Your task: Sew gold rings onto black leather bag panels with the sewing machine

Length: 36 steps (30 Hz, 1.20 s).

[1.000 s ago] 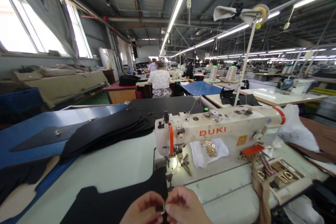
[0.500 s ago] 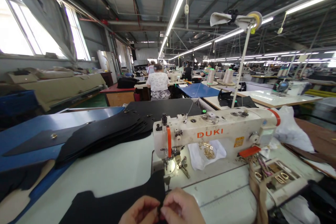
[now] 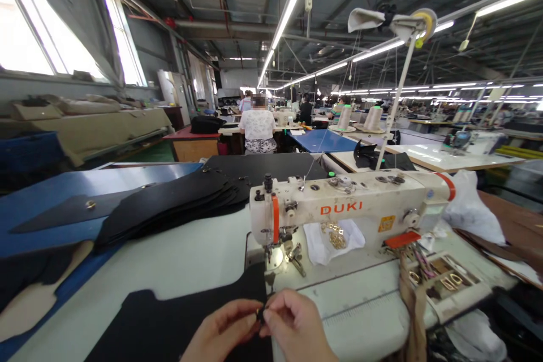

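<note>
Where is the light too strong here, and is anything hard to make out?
In the head view, the window is washed out to white; in the same view, the near blue table shows pale glare, and the dark piece between the fingers is too small and soft to identify.

Smooth, pale green worktable [image 3: 190, 254], seen from here, bears: white, orange-trimmed sewing machine [image 3: 352, 206]; flat, black, step-edged sheet [image 3: 178, 314]; white, rectangular compartmented tray [image 3: 464, 301], right.

The small piece [image 3: 260, 314] and flat panel [image 3: 169, 317] are showing black, the desk [image 3: 190, 257] pale green; the sewing machine [image 3: 377, 198] is displaying off-white with orange lettering [image 3: 341, 208]; metal fittings [image 3: 337, 239] are gleaming gold; a person's top [image 3: 257, 124] is showing patterned white.
</note>
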{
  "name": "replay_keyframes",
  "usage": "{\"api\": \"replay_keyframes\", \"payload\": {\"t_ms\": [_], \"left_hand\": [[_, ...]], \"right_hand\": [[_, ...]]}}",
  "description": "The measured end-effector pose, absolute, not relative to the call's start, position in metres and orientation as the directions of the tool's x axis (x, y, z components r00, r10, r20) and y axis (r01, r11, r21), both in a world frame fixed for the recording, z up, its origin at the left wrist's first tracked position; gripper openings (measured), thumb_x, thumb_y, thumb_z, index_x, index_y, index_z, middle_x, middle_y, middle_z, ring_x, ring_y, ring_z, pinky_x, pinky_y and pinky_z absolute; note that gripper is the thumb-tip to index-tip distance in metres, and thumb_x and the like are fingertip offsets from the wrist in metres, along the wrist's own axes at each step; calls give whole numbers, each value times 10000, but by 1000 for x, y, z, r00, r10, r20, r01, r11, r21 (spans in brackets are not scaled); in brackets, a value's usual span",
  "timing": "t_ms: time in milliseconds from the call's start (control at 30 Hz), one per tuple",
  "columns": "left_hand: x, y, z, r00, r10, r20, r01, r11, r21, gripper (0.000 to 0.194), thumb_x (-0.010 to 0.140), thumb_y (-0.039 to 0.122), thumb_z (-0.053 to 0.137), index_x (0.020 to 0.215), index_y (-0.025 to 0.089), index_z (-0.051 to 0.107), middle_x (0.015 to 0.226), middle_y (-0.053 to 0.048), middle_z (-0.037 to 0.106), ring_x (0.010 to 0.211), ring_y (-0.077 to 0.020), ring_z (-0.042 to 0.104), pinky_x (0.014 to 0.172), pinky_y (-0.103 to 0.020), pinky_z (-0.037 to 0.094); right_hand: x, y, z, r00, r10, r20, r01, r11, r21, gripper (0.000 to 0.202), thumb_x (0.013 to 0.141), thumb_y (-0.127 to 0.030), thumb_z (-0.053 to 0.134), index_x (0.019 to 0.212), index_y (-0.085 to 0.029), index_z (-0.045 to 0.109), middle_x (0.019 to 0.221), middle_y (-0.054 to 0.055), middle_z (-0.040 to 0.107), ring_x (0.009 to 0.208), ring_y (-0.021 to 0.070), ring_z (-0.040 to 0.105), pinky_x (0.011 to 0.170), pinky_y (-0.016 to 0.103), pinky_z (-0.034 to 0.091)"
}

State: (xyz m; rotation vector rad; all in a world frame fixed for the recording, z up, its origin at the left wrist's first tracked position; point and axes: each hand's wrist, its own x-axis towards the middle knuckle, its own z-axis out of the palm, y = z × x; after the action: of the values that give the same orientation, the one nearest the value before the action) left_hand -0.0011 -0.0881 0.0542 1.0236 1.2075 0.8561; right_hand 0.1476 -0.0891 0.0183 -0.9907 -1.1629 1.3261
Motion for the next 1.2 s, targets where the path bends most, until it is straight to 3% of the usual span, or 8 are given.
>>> {"api": "replay_keyframes", "payload": {"t_ms": [167,300,467,633,767,1200], "left_hand": [[6,-94,58,164,934,-317,3,321,947,372,562,414,796,828,160,740,780,-52,742,792,-225,661,771,-288,506],[11,-98,62,99,957,-274,48,270,962,213,595,323,763,724,157,727,684,-36,732,693,-197,655,708,-264,504],[11,-102,63,62,974,-216,137,206,969,163,650,323,708,697,168,706,704,-39,732,726,-211,669,719,-262,506],[9,-103,64,29,982,-185,225,174,959,148,665,312,694,714,172,699,681,-23,712,691,-194,647,669,-238,484],[10,-103,67,38,984,-176,221,163,961,155,672,320,689,725,175,698,681,-19,707,688,-189,636,661,-230,474],[13,-105,63,-7,989,-149,201,147,969,169,661,331,704,730,177,698,706,-22,717,695,-193,649,664,-232,484]], "right_hand": [[161,-97,30,-144,979,142,56,151,-987,164,791,-260,573,646,-185,569,691,23,620,661,149,590,637,251,457],[164,-99,31,-158,974,160,108,178,-978,162,802,-228,561,647,-187,585,758,32,642,724,148,609,668,241,464],[163,-99,33,-141,977,162,89,176,-980,142,788,-248,585,661,-190,612,748,33,657,708,157,623,662,250,485],[168,-95,35,-99,994,39,54,44,-998,73,706,-258,658,718,-189,636,680,16,662,630,153,606,613,255,473],[171,-93,36,-163,987,-15,-45,-22,-999,155,693,-311,696,774,-180,679,697,23,683,636,165,636,615,267,495],[170,-93,45,-199,979,-29,-32,-36,-999,149,716,-304,675,736,-163,715,662,25,683,601,158,645,598,252,514]]}}
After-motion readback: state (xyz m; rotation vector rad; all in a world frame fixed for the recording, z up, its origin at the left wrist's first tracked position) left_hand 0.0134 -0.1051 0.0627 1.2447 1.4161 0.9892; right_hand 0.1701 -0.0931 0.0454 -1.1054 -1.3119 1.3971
